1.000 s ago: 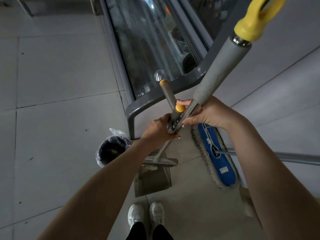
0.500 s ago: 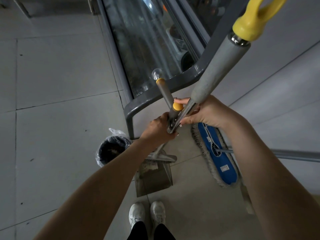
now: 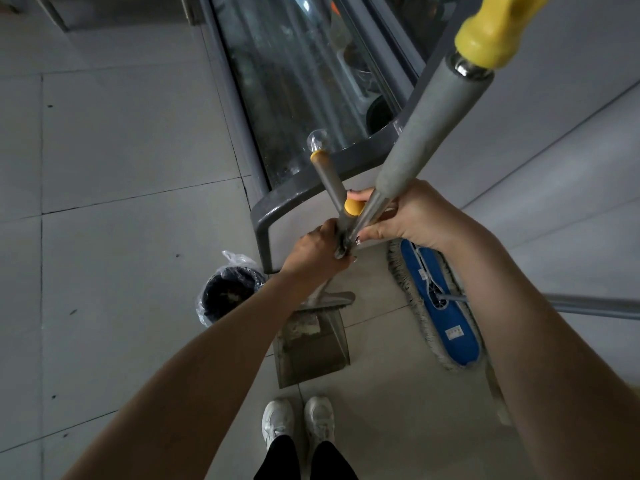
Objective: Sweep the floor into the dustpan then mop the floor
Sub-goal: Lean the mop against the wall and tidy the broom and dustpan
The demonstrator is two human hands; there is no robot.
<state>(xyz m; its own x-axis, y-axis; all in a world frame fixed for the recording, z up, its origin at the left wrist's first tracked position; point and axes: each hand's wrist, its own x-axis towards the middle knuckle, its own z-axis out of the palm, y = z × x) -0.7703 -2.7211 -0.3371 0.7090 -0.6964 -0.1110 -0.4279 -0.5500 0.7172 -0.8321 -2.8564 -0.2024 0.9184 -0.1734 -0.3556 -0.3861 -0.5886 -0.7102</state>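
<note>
From the head view, a person in white shoes (image 3: 298, 420) stands on a pale tiled floor (image 3: 121, 150), both hands raised over two long handles that cross at chest height. The left hand (image 3: 315, 251) is wrapped round the shafts where they meet. The right hand (image 3: 415, 216) curls its fingers round the metal just below the padded handle (image 3: 426, 133), one finger touching the orange collar of the thin handle (image 3: 327, 174). The grey corner frame of a glass display case (image 3: 304, 187) juts out just beyond the hands. Wide open floor lies to the left, while a wall (image 3: 571, 133) closes the right side. The dustpan (image 3: 311, 358) sits on the floor just ahead of the shoes, pale dust gathered at its far end beside the broom head (image 3: 337, 299). A blue mop (image 3: 450, 317) lies flat to the right of the dustpan, near the foot of the wall, its shaft running off right. Left of the dustpan stands a dark bin (image 3: 239, 270) lined with clear plastic, with some pale debris inside.
</note>
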